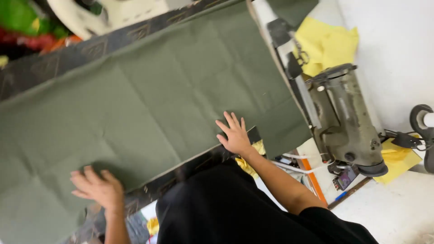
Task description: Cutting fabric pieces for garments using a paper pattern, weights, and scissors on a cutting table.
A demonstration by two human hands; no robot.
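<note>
The right hand (235,133) is lying flat, palm down, fingers spread, on the near edge of one large olive-green cloth (149,104), its forearm reaching up from the person's black clothing (226,208). The left hand (97,187) is also pressing palm down with fingers spread, close to the cloth's near left corner, slightly blurred. Both hands are open and well apart, gripping nothing, only resting on the fabric. The cloth is lying spread across most of the bench (58,58), whose dark patterned top is showing along the far edge and in a strip at the near edge between the hands. At the bench's right end one grey-green sewing machine (346,117) is standing, the cloth's right edge hanging just beside it. Two yellow fabric pieces are lying near the machine: one (327,45) behind it, one (398,160) beside its wheel end.
</note>
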